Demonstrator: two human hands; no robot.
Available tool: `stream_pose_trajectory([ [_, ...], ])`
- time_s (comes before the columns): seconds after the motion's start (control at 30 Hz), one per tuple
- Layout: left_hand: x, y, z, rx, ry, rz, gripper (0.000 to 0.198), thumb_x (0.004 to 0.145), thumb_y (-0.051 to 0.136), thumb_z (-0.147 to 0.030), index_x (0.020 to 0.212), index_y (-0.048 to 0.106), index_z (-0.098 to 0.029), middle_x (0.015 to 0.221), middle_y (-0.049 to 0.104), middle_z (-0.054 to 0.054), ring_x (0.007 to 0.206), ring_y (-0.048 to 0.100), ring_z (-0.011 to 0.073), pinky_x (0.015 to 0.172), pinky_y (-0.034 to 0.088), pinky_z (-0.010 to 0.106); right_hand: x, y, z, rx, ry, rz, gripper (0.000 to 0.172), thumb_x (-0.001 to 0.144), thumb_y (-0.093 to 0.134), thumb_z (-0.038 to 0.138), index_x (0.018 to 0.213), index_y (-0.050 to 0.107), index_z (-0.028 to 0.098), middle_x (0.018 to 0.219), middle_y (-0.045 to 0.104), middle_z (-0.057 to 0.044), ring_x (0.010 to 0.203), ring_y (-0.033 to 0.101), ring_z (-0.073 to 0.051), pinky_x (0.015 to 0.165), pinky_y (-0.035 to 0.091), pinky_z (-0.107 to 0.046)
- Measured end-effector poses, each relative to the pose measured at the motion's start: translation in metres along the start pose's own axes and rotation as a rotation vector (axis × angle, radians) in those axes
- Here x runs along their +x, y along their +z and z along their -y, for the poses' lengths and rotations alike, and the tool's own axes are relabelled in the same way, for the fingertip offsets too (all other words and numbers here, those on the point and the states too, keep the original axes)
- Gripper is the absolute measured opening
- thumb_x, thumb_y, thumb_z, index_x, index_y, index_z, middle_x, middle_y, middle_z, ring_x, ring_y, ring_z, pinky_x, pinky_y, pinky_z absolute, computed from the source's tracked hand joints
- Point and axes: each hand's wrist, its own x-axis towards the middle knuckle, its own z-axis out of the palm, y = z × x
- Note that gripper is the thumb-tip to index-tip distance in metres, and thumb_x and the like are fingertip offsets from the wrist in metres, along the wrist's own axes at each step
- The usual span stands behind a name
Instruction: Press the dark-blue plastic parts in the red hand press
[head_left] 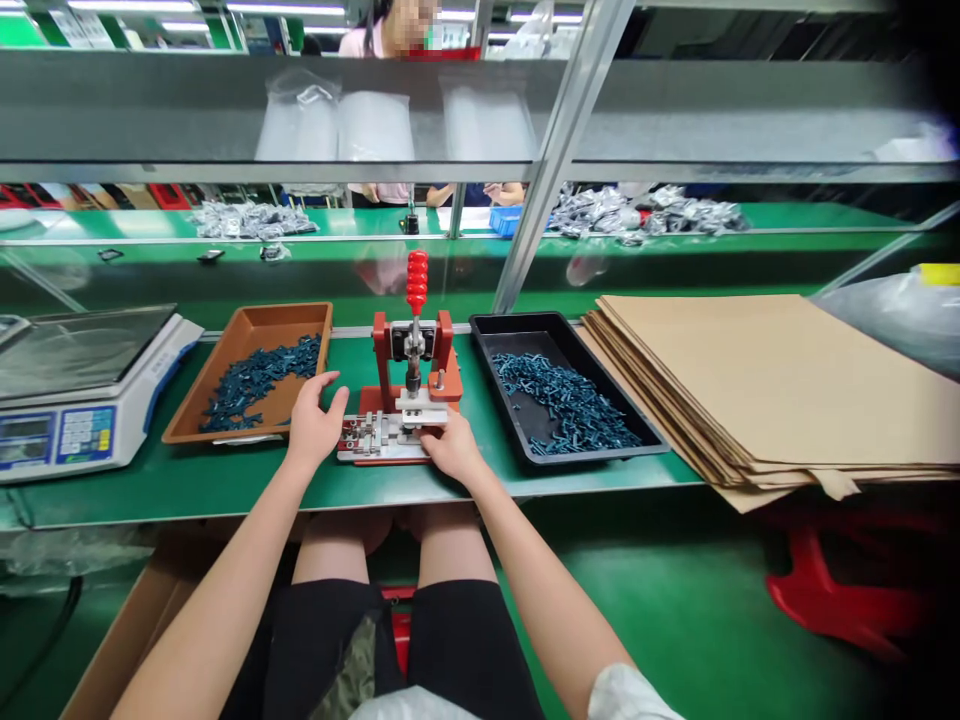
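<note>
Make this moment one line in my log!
left hand: open beside metal jig | right hand: resting on metal jig | red toggle press: handle up | brown tray: holds blue parts

The one view looks forward and down from head height, close above the left hand [316, 425] and right hand [454, 447], across the bench [187, 490] toward the shelf [180, 110] beyond.
</note>
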Motion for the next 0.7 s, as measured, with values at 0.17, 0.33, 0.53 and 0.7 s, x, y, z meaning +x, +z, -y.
stream_pose_trajectory([
  [0.17,-0.011,0.044,-0.018,-0.148,-0.086,0.151,0.059,0.100,0.031,-0.059,0.143,0.049,-0.024,0.150,0.053,0.010,0.143,0.045,0.0255,0.121,0.034,0.045,0.001,0.002,-0.003,0.029,0.008,-0.017,0.019,0.078,0.067,0.019,0.095,0.077,0.022,0.110,0.073,-0.006,0.100,0.070,-0.023,0.093,0.055,-0.034],
  [0.33,-0.025,0.049,-0.030,0.004,-0.074,0.316,0.071,0.099,0.025,-0.064,0.153,0.036,-0.020,0.161,0.039,0.012,0.150,0.036,0.0276,0.125,0.026,0.048,0.005,-0.004,-0.007,0.126,0.140,0.067,0.025,0.079,0.064,0.019,0.102,0.073,0.017,0.107,0.074,-0.007,0.100,0.070,-0.023,0.094,0.054,-0.036],
  [0.53,-0.004,0.041,-0.030,-0.122,-0.194,0.239,0.059,0.101,0.032,-0.056,0.148,0.040,-0.021,0.153,0.049,0.013,0.144,0.044,0.0260,0.121,0.034,0.046,0.015,-0.018,-0.007,0.137,0.267,0.257,0.020,0.081,0.061,0.019,0.098,0.071,0.016,0.094,0.075,-0.005,0.087,0.068,-0.021,0.086,0.054,-0.035],
  [0.7,0.043,0.033,-0.098,-0.233,0.171,-0.040,0.057,0.097,0.049,-0.050,0.146,0.041,-0.020,0.155,0.043,0.014,0.146,0.039,0.0271,0.123,0.030,0.045,0.014,-0.016,-0.008,0.341,0.371,0.274,0.021,0.081,0.061,0.023,0.099,0.066,0.014,0.076,0.070,-0.001,0.060,0.057,-0.012,0.061,0.050,-0.024],
])
